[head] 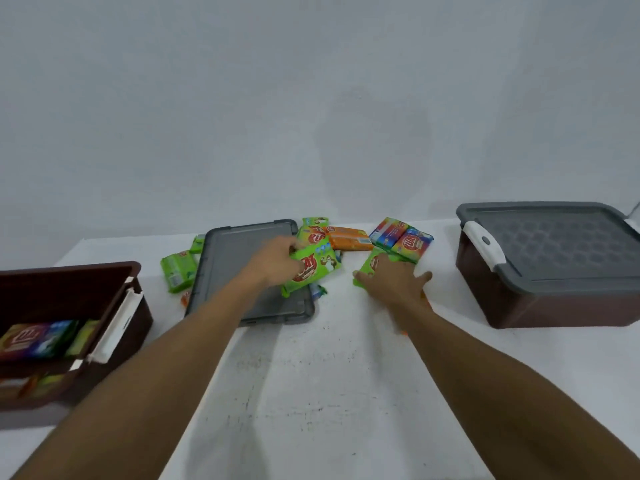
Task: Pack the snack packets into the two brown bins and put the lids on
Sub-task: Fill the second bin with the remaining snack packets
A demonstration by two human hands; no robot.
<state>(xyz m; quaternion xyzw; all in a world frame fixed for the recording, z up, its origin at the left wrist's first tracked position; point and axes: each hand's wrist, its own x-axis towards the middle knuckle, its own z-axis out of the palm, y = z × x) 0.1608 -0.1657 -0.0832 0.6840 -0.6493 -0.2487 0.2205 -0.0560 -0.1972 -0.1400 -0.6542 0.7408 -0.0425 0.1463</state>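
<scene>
Head view. White table (311,375), pale wall (311,98) behind.

Far left: open brown bin (138,313), cut off by the frame edge. There are packets inside, too blurred to read. Far right: closed brown bin (519,306) with the fitted grey lid (554,247) on it.

Centre: loose grey lid (228,268) lies flat on the table, and the left forearm crosses it. Snack packets are scattered round its far end:
- small green packet (178,271) just left of the lid
- orange packet (349,239) at the back
- multicoloured packets (401,239) beside the orange one

Left hand (277,258): fingers curled round one end of the large green packet (313,268), which sits tilted over the lid's right edge. I can't tell whether it is off the surface.

Right hand (394,278): palm down, fingers spread, resting on the flat green packet (370,265). Most of that packet is hidden under the hand.

More wrapper ends poke out beneath the large green packet and the right wrist. They are too covered to identify.
</scene>
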